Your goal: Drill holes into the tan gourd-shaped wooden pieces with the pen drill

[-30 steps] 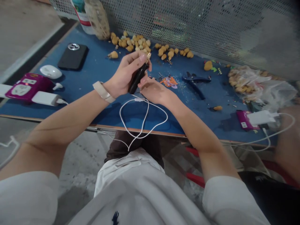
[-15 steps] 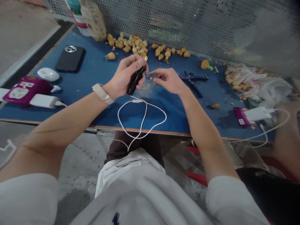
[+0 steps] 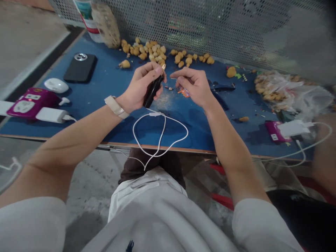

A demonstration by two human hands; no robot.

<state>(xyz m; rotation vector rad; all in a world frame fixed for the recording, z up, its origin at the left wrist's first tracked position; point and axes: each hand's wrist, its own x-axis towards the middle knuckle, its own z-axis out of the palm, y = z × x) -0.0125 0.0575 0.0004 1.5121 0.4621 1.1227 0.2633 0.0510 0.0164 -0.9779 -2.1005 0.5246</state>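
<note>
My left hand (image 3: 143,84) is closed around a black mini rotary tool (image 3: 152,91), its brass-coloured tip (image 3: 163,66) pointing up and away. A white cord (image 3: 164,126) runs from its lower end and loops over the table's front edge. To the right, my right hand (image 3: 193,84) is apart from the tool, thumb and forefinger pinched on a tiny thin piece too small to make out. Below its fingers lie small orange bits (image 3: 184,92) and a couple of tiny stubs (image 3: 170,89). Pale dust (image 3: 164,101) covers the blue tabletop (image 3: 118,129) between the hands.
Small tan gourds (image 3: 156,52) line the mesh panel (image 3: 147,21). Left are a phone (image 3: 80,68), white case (image 3: 56,85) and purple power adapter (image 3: 34,101). Right are blue pliers (image 3: 220,96), a bag of gourds (image 3: 283,87), another adapter (image 3: 274,131) and another person's arm (image 3: 327,150).
My right hand has moved right, away from the tool, and its fingertips have come together. The orange bits beneath it now show. My left hand keeps its hold on the tool.
</note>
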